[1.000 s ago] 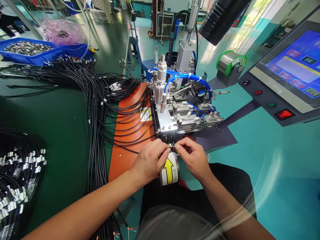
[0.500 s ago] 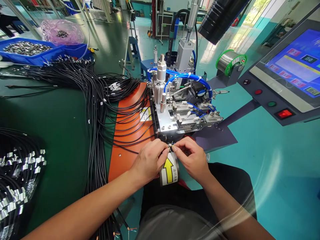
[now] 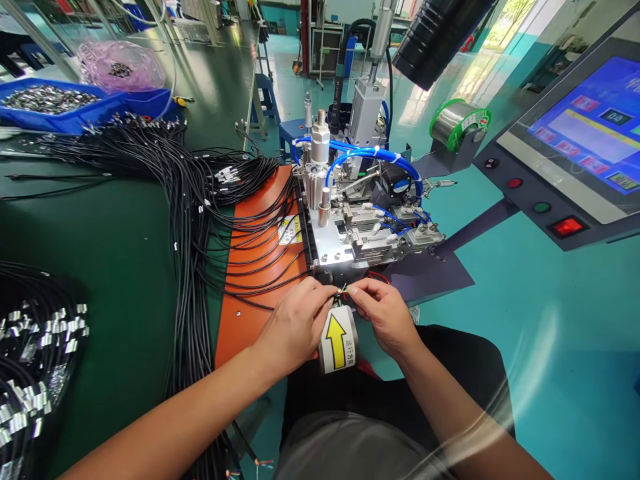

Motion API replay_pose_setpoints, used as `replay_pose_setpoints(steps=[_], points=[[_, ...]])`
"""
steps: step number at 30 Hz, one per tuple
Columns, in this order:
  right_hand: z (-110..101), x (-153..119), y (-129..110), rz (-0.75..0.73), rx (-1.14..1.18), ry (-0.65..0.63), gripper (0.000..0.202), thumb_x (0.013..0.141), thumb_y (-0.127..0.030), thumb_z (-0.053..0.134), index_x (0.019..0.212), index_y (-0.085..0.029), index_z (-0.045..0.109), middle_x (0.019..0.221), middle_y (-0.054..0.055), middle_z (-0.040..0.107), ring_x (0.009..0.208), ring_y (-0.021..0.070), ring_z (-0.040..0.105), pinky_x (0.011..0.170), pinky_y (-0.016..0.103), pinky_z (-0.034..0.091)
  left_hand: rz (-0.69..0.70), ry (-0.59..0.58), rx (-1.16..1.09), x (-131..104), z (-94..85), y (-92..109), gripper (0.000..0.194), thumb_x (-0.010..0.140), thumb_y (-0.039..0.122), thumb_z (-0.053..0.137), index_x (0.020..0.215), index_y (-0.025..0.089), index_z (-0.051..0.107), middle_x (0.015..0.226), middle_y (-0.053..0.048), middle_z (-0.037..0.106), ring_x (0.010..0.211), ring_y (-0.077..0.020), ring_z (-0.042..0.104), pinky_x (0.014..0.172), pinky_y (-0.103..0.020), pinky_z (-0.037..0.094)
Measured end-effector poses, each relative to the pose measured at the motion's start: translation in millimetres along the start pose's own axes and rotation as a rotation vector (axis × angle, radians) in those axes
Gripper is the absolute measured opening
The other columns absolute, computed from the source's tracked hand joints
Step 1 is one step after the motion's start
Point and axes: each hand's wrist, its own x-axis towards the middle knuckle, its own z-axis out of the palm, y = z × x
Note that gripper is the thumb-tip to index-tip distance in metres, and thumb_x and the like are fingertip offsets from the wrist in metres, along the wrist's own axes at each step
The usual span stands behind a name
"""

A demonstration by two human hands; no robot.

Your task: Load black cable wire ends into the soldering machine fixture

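My left hand [image 3: 300,320] is closed in a pinch on a black cable, close to its stripped end. Thin coloured wires [image 3: 344,291] fan out there, a red and a yellowish one among them. My right hand [image 3: 383,310] pinches one of these wires between thumb and fingertips. Both hands are at the front of a metal soldering machine [image 3: 350,233], just above a curved plate with a yellow arrow [image 3: 337,340]. Several black cables [image 3: 260,267] lie side by side across an orange panel [image 3: 245,333] and run into the machine's left edge.
A large bundle of black cables [image 3: 187,300] hangs over the green table [image 3: 125,267]. Cables with silvery ends [image 3: 45,360] lie at far left. Behind are a blue tray [image 3: 65,120] of small metal parts, a solder spool [image 3: 457,125] and, at right, a control screen [image 3: 590,127].
My right fingers have straightened and drawn closer together around a wire. The coloured wires show more plainly between my hands. The view has shifted slightly.
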Motion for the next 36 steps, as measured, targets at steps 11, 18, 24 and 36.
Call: replay_pose_setpoints(steps=[11, 18, 24, 36], points=[[0.2, 5.6, 10.2, 0.029, 0.001, 0.029, 0.025, 0.078, -0.041, 0.071, 0.076, -0.016, 0.067, 0.063, -0.002, 0.056, 0.053, 0.0095, 0.040, 0.051, 0.024, 0.031, -0.010, 0.044, -0.023, 1.0, -1.5, -2.6, 0.024, 0.093, 0.012, 0.048, 0.107, 0.021, 0.066, 0.088, -0.004, 0.057, 0.082, -0.0147, 0.058, 0.070, -0.025, 0.048], [0.5, 7.0, 12.1, 0.019, -0.028, 0.033, 0.025, 0.080, -0.041, 0.070, 0.079, -0.016, 0.068, 0.067, -0.001, 0.059, 0.056, 0.0102, 0.044, 0.051, 0.024, 0.033, -0.019, 0.050, 0.021, 0.8, 0.0, -3.5, 0.024, 0.092, 0.012, 0.049, 0.106, 0.021, 0.066, 0.089, -0.004, 0.057, 0.083, -0.0153, 0.058, 0.070, -0.025, 0.047], [0.6, 6.4, 11.1, 0.016, -0.031, 0.032, 0.025, 0.080, -0.041, 0.070, 0.078, -0.016, 0.067, 0.067, -0.001, 0.059, 0.057, 0.0106, 0.045, 0.052, 0.024, 0.034, -0.031, 0.047, 0.035, 0.7, 1.3, -3.1, 0.025, 0.092, 0.011, 0.048, 0.105, 0.020, 0.067, 0.089, -0.004, 0.057, 0.083, -0.0155, 0.057, 0.070, -0.025, 0.048], [0.7, 6.2, 10.0, 0.023, -0.043, 0.028, 0.028, 0.081, -0.044, 0.069, 0.077, -0.017, 0.066, 0.066, -0.001, 0.057, 0.056, 0.0107, 0.044, 0.051, 0.024, 0.034, -0.029, 0.057, 0.049, 1.1, 2.2, -2.8, 0.024, 0.092, 0.011, 0.048, 0.104, 0.019, 0.067, 0.090, -0.004, 0.057, 0.083, -0.0156, 0.058, 0.070, -0.026, 0.048]])
